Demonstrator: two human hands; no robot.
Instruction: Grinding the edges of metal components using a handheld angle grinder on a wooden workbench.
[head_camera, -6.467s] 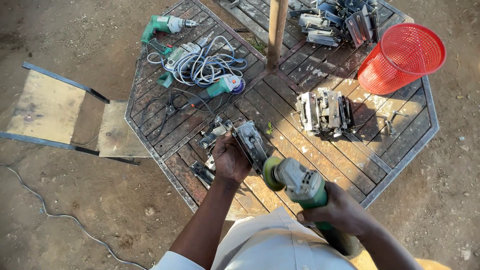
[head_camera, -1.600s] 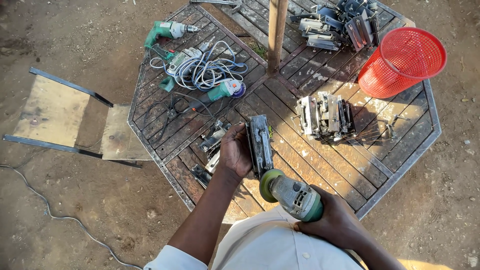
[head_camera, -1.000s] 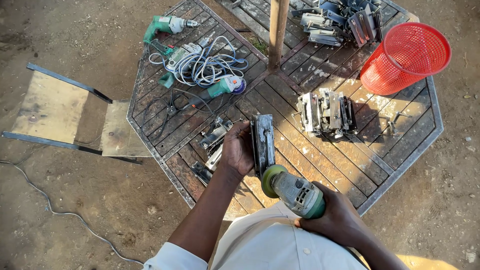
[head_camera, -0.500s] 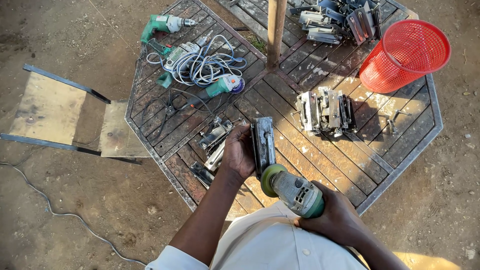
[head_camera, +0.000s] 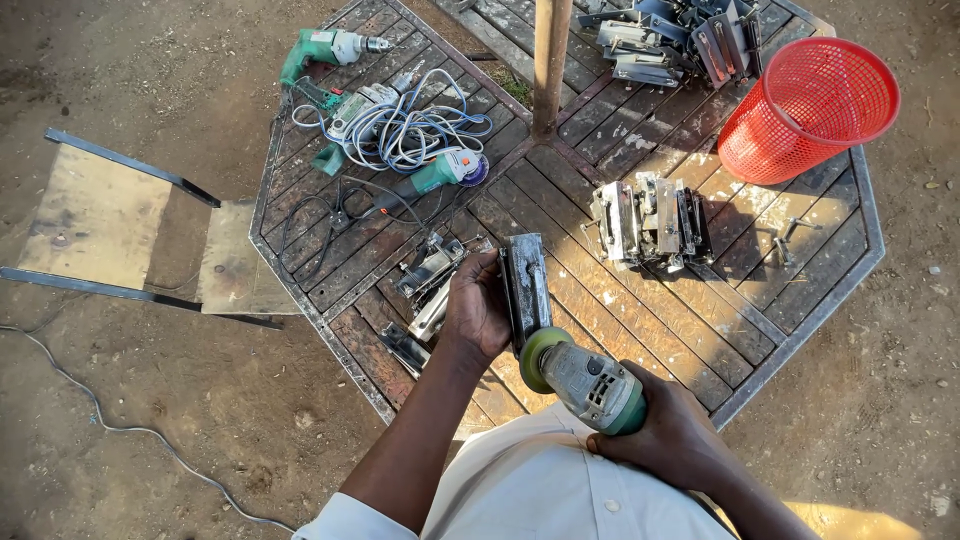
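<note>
Green angle grinder gripped in right hand, disc against steel bracket, left hand clamped round bracket, slatted surface beneath

In my right hand I grip a green and grey angle grinder by its body, its nose aimed up and left so the green-edged disc meets the near end of a metal bracket. My left hand clasps that bracket along its left side. It is a long, narrow, grey steel piece, worn and scuffed, lying lengthwise away from me, held just above the slatted wooden table near its front edge.
</note>
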